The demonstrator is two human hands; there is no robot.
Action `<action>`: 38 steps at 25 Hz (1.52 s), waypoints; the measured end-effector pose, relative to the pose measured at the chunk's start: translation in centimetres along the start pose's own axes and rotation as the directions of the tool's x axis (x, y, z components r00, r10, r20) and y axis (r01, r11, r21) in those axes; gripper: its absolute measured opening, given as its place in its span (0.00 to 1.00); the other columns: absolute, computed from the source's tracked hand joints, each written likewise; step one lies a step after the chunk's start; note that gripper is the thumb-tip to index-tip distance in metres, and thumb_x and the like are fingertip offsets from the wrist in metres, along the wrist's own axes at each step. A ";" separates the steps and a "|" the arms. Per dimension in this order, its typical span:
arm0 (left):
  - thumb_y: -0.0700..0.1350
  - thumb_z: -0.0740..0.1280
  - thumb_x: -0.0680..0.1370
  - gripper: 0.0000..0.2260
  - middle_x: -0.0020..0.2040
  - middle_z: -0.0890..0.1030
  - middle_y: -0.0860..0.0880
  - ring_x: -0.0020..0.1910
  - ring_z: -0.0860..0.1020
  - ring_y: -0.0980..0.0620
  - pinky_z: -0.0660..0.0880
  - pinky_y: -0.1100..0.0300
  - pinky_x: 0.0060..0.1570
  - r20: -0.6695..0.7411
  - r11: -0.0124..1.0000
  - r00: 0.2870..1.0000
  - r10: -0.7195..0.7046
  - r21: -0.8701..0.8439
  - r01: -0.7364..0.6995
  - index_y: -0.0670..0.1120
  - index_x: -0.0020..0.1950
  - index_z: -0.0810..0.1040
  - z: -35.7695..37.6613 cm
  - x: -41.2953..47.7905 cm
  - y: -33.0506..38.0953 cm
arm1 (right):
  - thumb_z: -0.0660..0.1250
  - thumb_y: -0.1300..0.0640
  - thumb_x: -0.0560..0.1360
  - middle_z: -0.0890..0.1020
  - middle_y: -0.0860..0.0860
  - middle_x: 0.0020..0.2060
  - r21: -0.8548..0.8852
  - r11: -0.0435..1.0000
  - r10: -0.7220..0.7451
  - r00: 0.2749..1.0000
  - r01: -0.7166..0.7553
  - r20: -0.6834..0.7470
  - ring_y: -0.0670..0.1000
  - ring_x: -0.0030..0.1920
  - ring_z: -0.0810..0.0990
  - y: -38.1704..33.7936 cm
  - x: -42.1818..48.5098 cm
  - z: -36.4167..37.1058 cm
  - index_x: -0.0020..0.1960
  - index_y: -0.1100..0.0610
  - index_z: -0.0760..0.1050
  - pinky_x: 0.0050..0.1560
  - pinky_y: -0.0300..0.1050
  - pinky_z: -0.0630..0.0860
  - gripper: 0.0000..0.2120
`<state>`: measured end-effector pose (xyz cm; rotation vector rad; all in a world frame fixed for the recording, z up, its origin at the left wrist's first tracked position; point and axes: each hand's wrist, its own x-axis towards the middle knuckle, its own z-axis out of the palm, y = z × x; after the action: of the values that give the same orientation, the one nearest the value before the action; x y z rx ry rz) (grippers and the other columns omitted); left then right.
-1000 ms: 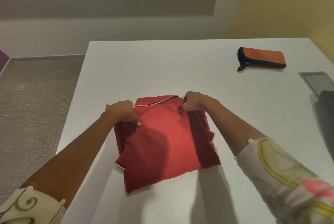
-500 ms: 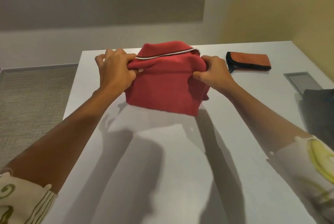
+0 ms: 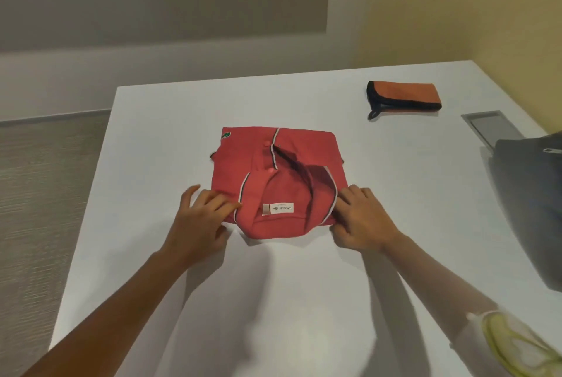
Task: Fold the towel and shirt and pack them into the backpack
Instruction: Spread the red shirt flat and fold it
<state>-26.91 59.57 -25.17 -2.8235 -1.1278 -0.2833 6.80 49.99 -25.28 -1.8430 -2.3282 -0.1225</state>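
So you've got the big white bench (image 3: 182,300) filling most of the view, with grey floor off to the left and a yellowish wall on the far right. The dark grey backpack (image 3: 529,194) sits at the right edge of the bench, partly cut off by the frame, so I can't tell if it's unzipped.

The red shirt (image 3: 273,163) is in the middle of the bench, folded down to a rough square and lying flat, collar end toward you. It's well apart from the backpack, not in it.

Your left hand (image 3: 197,224) is at the near left corner of the shirt. The grip there looks like a thumb-and-forefinger pinch on the striped collar edge, with the other fingers spread loose. Your right hand (image 3: 365,221) is on the near right corner, fingers curled in, with its grip closed on the fabric.

The orange towel (image 3: 404,96) with dark trim is already folded into a slim bar, lying far right on the bench, apart from everything else. Between it and the backpack there's a grey metal plate (image 3: 492,127) set into the bench top.

Small stuff: the white neck label (image 3: 281,208) faces up between your hands, and there's a little green logo (image 3: 225,135) at the shirt's far left corner.
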 end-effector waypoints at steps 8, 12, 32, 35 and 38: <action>0.60 0.67 0.72 0.19 0.44 0.82 0.48 0.44 0.79 0.45 0.71 0.48 0.53 -0.067 0.987 0.991 -0.116 -0.115 0.108 0.46 0.51 0.82 0.0 3.1 2.7 | 0.54 0.34 0.75 0.80 0.48 0.48 0.437 0.825 0.385 0.922 -0.359 0.033 0.50 0.51 0.74 -2.7 4.8 -1.5 0.56 0.49 0.78 0.51 0.49 0.73 0.24; 0.54 0.62 0.71 0.14 0.41 0.79 0.48 0.39 0.78 0.44 0.70 0.52 0.43 -0.026 0.976 0.983 -0.181 -0.128 0.176 0.46 0.47 0.80 1.0 3.2 3.4 | 0.60 0.46 0.74 0.77 0.54 0.51 0.169 0.969 0.169 0.982 -0.181 0.080 0.57 0.51 0.75 -6.5 4.5 1.1 0.61 0.56 0.78 0.45 0.54 0.77 0.21; 0.50 0.59 0.79 0.14 0.58 0.78 0.48 0.57 0.75 0.46 0.67 0.47 0.62 -0.189 0.961 0.958 -0.217 -0.213 0.176 0.45 0.60 0.76 0.8 8.9 4.1 | 0.56 0.43 0.78 0.80 0.55 0.61 0.426 0.797 0.500 0.863 -0.429 -0.066 0.56 0.65 0.76 -4.5 8.4 2.3 0.58 0.54 0.79 0.62 0.54 0.73 0.21; 0.54 0.51 0.78 0.26 0.76 0.66 0.49 0.74 0.63 0.45 0.61 0.41 0.71 0.078 0.985 0.991 -0.107 -0.129 0.116 0.48 0.75 0.65 2.4 11.6 4.6 | 0.42 0.33 0.76 0.51 0.53 0.79 0.137 0.891 0.411 0.897 -0.433 0.163 0.57 0.79 0.44 -4.4 9.0 3.6 0.78 0.45 0.54 0.75 0.62 0.48 0.34; 0.57 0.44 0.80 0.27 0.80 0.55 0.51 0.79 0.53 0.47 0.53 0.40 0.73 0.181 0.985 0.981 -0.066 -0.142 0.093 0.53 0.79 0.55 5.1 11.1 4.6 | 0.36 0.33 0.75 0.45 0.53 0.79 0.097 0.890 0.420 0.886 -0.444 0.197 0.60 0.78 0.39 -4.3 8.3 5.2 0.79 0.43 0.46 0.75 0.65 0.43 0.34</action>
<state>-15.13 64.44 -27.93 -2.9890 -1.3090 -0.1316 0.40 57.80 -28.65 -2.3209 -1.8927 0.2616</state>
